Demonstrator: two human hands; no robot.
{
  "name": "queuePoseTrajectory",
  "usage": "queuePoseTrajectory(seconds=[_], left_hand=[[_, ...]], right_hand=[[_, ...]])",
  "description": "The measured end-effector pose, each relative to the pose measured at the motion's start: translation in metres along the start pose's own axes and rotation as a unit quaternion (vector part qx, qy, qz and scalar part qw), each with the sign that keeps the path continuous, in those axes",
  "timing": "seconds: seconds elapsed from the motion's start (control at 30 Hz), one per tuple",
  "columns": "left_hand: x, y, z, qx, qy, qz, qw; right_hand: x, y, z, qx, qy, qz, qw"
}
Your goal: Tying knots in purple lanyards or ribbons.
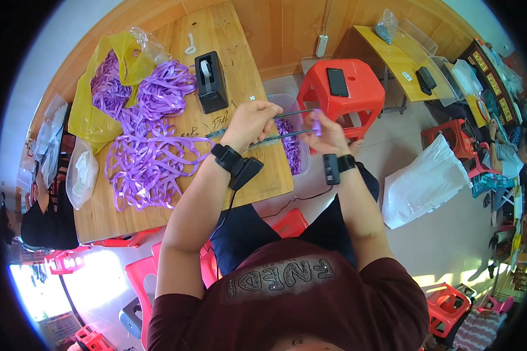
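Note:
Over the table's right edge, two thin dark rods (291, 113) run side by side between my hands. My left hand (250, 124) is closed, its fingertips pinched together at the near end of the upper rod; what lies between them is hidden. Around the rod ends sits a short purple ribbon loop (317, 123), and my right hand (330, 136) grips it with curled fingers. Clear bluish tape (216, 134) shows on the table beside my left hand. A tangled heap of purple ribbon (152, 158) lies left of my left forearm.
A yellow plastic bag (79, 120) with more ribbon and a black tape dispenser (211, 85) stand on the wooden table (240, 190). Below the rods is a clear bin (298, 158) of purple pieces. A red stool (363, 88) bears a phone (337, 82); a white sack (424, 184) stands right.

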State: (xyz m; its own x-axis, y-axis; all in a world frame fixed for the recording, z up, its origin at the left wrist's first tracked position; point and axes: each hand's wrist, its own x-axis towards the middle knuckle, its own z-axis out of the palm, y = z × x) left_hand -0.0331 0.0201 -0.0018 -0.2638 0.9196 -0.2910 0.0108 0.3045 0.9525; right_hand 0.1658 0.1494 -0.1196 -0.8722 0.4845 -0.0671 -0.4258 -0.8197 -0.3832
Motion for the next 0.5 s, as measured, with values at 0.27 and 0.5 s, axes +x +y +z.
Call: queuePoseTrajectory(seconds=[0.27, 0.5], left_hand=[[-0.003, 0.008, 0.005, 0.055, 0.014, 0.01, 0.998], [-0.008, 0.004, 0.005, 0.175, 0.062, 0.222, 0.957]], right_hand=[[0.016, 0.0, -0.001, -0.423, 0.21, 0.038, 0.881], [-0.001, 0.015, -0.009, -0.396, 0.273, -0.184, 0.858]])
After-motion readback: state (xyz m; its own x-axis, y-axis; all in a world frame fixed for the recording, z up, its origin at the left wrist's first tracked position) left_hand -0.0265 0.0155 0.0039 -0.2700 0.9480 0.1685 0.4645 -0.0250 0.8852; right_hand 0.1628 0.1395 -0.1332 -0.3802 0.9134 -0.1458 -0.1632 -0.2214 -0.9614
